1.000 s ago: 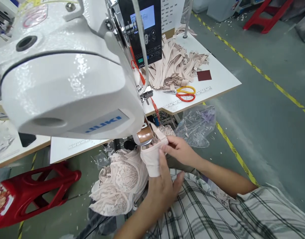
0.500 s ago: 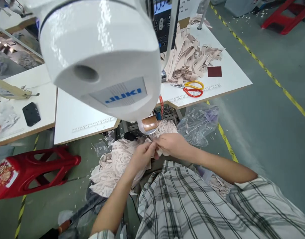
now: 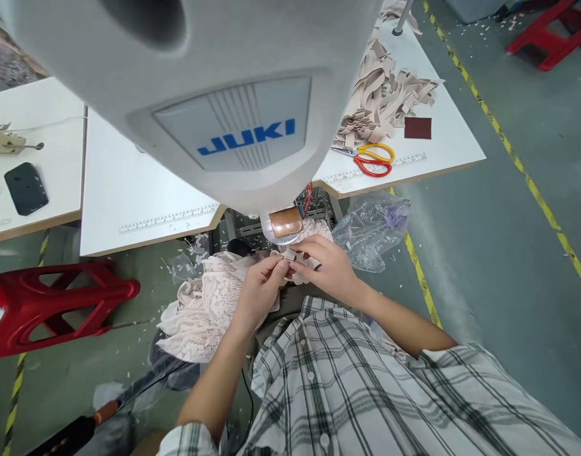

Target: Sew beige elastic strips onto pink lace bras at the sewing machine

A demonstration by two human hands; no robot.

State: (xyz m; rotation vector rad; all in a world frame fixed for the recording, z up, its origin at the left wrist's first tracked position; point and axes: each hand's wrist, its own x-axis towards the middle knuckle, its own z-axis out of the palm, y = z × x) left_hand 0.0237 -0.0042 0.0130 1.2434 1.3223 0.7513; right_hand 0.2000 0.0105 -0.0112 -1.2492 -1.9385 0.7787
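Note:
A big white JUKI sewing machine head (image 3: 233, 120) fills the top of the view. Just below its copper-coloured arm tip (image 3: 285, 225), my left hand (image 3: 259, 288) and my right hand (image 3: 326, 269) meet, both pinched on a small pale beige fabric piece (image 3: 290, 256) held between the fingertips. A heap of pale lace garments (image 3: 209, 310) lies under my left wrist. My checked shirt covers the lower part of the view.
White table (image 3: 138, 196) with a printed ruler. Beige strap pile (image 3: 380, 101), yellow and orange scissors (image 3: 373, 158) and a dark red swatch (image 3: 418, 127) on the right table. Clear plastic bag (image 3: 373, 228) beside my right hand. Red stool (image 3: 53, 304) at left. Black phone (image 3: 26, 188).
My left hand rose from low by my shirt to meet my right hand at the fabric piece. The view has tilted down and closer to the machine head.

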